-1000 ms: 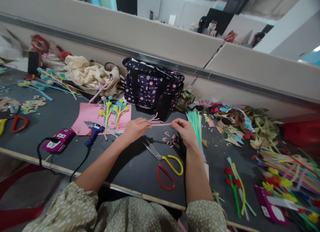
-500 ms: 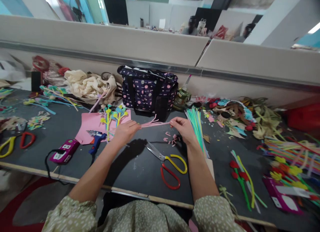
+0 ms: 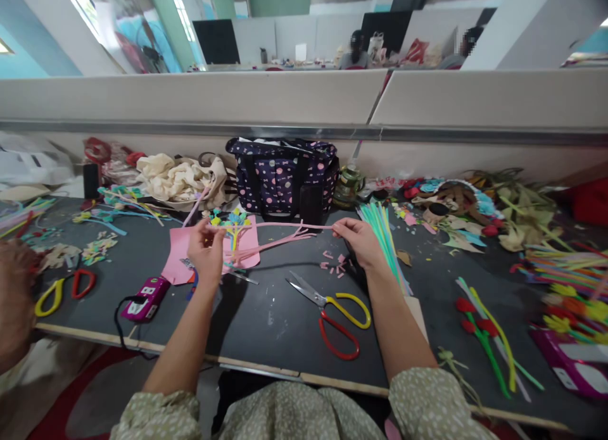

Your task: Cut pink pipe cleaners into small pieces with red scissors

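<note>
My left hand (image 3: pixel 207 247) and my right hand (image 3: pixel 354 237) hold the two ends of a long pink pipe cleaner (image 3: pixel 280 225), stretched level above the dark table. Both hands are closed in a pinch. A branched bundle of pink stems (image 3: pixel 270 247) slants below it, its left end near my left hand; whether the hand holds it too is unclear. Several small pink pieces (image 3: pixel 341 258) lie left of my right wrist. Open scissors (image 3: pixel 323 299) with one yellow and one red handle rest between my forearms. Yellow and blue flowers (image 3: pixel 234 221) stand out over pink paper (image 3: pixel 178 253).
A dark patterned bag (image 3: pixel 280 177) stands at the back, with a phone (image 3: pixel 311 204) before it. Green pipe cleaners (image 3: pixel 382 240) lie beside my right forearm. A purple box (image 3: pixel 147 299) sits left. Another person's arm (image 3: pixel 14 301) is at the left edge.
My left hand has moved left, away from my right hand, and the pink pipe cleaner spans a wider gap. The view has shifted, and another person's arm has appeared at left.
</note>
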### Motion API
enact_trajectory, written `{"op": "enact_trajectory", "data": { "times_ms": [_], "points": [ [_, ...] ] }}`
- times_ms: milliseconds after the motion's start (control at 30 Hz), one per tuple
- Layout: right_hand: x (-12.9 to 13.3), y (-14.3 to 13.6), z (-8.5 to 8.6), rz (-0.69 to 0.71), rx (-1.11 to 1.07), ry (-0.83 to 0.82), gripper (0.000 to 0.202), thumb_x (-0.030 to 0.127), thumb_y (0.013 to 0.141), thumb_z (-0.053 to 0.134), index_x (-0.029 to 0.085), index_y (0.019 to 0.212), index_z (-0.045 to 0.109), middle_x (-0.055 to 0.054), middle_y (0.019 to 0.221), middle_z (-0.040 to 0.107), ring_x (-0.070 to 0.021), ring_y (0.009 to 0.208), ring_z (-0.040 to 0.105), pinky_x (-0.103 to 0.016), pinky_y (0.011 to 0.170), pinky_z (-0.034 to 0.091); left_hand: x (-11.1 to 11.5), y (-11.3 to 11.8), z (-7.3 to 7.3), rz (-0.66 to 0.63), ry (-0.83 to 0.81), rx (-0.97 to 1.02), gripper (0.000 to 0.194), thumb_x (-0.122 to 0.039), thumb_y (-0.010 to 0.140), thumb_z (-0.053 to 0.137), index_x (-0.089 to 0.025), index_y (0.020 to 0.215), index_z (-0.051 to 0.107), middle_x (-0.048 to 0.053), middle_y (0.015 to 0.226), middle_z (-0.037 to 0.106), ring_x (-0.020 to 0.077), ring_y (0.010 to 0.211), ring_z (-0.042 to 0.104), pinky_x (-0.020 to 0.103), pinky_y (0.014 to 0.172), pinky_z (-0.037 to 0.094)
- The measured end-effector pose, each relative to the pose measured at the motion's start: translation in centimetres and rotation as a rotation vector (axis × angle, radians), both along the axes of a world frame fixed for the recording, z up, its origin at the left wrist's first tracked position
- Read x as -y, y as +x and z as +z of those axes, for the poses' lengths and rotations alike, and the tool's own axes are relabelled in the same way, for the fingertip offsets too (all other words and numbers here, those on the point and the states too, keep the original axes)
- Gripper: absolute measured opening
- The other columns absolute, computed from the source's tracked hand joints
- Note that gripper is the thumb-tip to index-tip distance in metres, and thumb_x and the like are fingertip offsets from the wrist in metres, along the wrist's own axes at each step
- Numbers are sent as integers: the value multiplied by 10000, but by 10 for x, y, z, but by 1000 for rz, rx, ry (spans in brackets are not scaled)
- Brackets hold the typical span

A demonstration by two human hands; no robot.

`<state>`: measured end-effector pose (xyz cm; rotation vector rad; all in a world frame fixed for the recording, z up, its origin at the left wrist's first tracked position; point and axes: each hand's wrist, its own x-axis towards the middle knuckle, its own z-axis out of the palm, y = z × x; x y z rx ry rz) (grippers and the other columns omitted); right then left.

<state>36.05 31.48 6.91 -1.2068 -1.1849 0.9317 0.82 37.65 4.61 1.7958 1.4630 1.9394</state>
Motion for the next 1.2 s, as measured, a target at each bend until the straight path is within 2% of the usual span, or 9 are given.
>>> {"op": "enact_trajectory", "data": {
  "times_ms": [67,133,233,333,433,567,800,933,1200],
  "points": [
    [-2,-5,-2,5,-85,-10,217,400,740,705,184,730,685,13,651,643,-113,608,547,-248,640,413,-3,10,-8,-62,-77,417,417,-384,776,676,-221,1132,532,-44,721,567,68,512,505,200,508,432],
    [-3,-10,-4,1,-164,-32,221,401,724,722,183,726,684,14,643,642,-107,589,544,-241,624,411,1,28,-18,-252,-247,616,400,-441,744,686,-201,1032,547,-71,630,516,45,443,442,177,460,394],
    [-1,-20,-7,-7,-250,-67,233,401,699,744,177,714,682,18,622,635,-94,559,528,-225,595,400,22,66,-29,-531,-508,659,410,-417,698,736,-183,1002,594,-72,599,507,39,436,439,170,455,397],
    [4,-27,-12,-15,-293,-108,240,398,686,754,170,706,681,23,610,630,-80,554,523,-206,586,394,46,101,-34,-733,-767,636,399,-389,652,783,-162,951,648,-40,650,553,59,493,507,195,498,452],
    [13,-30,-18,-30,-300,-150,253,405,680,754,167,704,675,23,611,632,-73,544,515,-195,567,390,56,120,-32,-867,-853,599,398,-388,663,782,-154,965,670,-11,679,584,77,536,536,202,513,462],
    [26,-33,-28,-34,-310,-216,296,434,647,766,164,702,661,21,613,629,-78,528,505,-207,546,417,49,128,-26,-1014,-896,567,380,-405,704,751,-147,972,672,26,736,635,92,564,556,218,526,473],
    [37,-40,-43,-52,-292,-290,329,461,655,743,157,711,634,16,607,620,-85,522,540,-199,515,388,38,123,-28,-1026,-878,520,334,-332,675,782,-149,935,679,-7,656,596,78,539,531,198,523,451],
    [35,-47,-51,-105,-237,-275,309,457,683,711,160,695,624,14,598,617,-84,520,517,-203,516,363,38,115,-33,-1066,-871,517,368,-273,601,831,-156,924,700,4,716,615,96,607,569,214,573,464],
    [38,-55,-65,-104,-125,-289,316,474,736,657,165,760,594,14,606,608,-93,519,478,-217,515,370,42,115,-55,-965,-870,490,296,-351,680,775,-144,889,742,52,721,690,129,621,605,257,653,482]
  ]
}}
